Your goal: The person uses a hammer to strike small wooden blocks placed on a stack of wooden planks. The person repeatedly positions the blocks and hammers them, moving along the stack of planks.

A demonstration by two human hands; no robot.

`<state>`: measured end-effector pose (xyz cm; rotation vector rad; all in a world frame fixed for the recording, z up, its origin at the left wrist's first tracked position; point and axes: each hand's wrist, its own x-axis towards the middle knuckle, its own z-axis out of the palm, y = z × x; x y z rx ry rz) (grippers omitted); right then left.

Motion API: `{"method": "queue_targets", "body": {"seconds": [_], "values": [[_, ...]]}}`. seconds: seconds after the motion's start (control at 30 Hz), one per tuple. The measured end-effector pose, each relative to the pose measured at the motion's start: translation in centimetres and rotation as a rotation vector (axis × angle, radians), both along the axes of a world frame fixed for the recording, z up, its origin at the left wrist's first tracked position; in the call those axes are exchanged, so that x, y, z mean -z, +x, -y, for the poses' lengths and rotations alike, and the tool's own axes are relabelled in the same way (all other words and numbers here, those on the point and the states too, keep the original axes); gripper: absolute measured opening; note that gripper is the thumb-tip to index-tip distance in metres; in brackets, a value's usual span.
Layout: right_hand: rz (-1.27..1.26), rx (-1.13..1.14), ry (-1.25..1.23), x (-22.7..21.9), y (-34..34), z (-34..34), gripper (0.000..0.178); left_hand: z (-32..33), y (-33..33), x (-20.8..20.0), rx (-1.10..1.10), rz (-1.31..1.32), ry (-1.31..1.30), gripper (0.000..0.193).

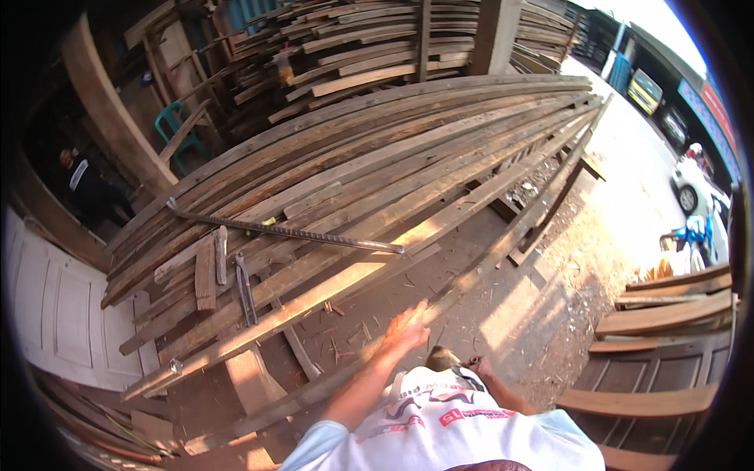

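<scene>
My left hand (407, 326) is closed over a long wooden beam (470, 281) that runs from the lower left to the upper right in front of me. Low beside my body, my right hand (481, 366) is curled; a small dark end shows at its fingers, too little to name. Beyond the beam lies a row of long used timbers (353, 184). Across them rests a ribbed steel bar (290, 230) with a bent end. A pair of long-handled pincers (246, 289) lies on the nearer timbers, next to short wood offcuts (206, 275).
Stacked boards (369, 55) fill the back behind a post (496, 35). A green chair (174, 129) and a person in dark clothes (90, 184) are at left, near a white panelled door (67, 302). Boards lie over a dark door (652, 377) at right. Wood scraps litter the ground.
</scene>
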<state>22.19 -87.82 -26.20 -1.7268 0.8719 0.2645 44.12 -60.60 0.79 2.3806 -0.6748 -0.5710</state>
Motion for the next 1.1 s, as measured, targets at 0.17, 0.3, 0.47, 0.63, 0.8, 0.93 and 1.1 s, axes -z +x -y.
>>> {"method": "queue_targets", "body": {"seconds": [0.17, 0.3, 0.47, 0.63, 0.8, 0.93, 1.1], "values": [[-0.161, -0.017, -0.122, -5.6, -1.6, -1.1, 0.041, -0.3, 1.5, -0.8, 0.055, -0.151, 0.026, 0.084], [-0.213, -0.025, -0.161, -4.1, -3.1, -0.2, 0.052, -3.3, 1.0, -0.3, 0.073, -0.175, -0.034, 0.084], [-0.177, 0.049, -0.015, -3.6, -4.3, -1.2, 0.042, -10.7, -1.4, -3.4, 0.052, -0.389, 0.041, 0.085], [-0.180, 0.038, 0.039, -3.0, -4.8, -0.8, 0.038, -18.3, -2.1, -3.6, 0.076, -0.403, 0.291, 0.098], [-0.198, -0.045, -0.130, -4.9, -6.0, 1.7, 0.036, -18.2, -1.5, -4.9, 0.111, -0.498, 0.378, 0.105], [-0.246, -0.033, -0.160, -5.4, -6.4, 3.9, 0.040, -15.2, -1.1, -6.6, 0.005, -0.436, 0.313, 0.103], [-0.296, -0.024, -0.114, -5.6, -6.1, 8.1, 0.050, -8.6, -1.8, -6.5, -0.115, -0.070, 0.076, 0.082]]}}
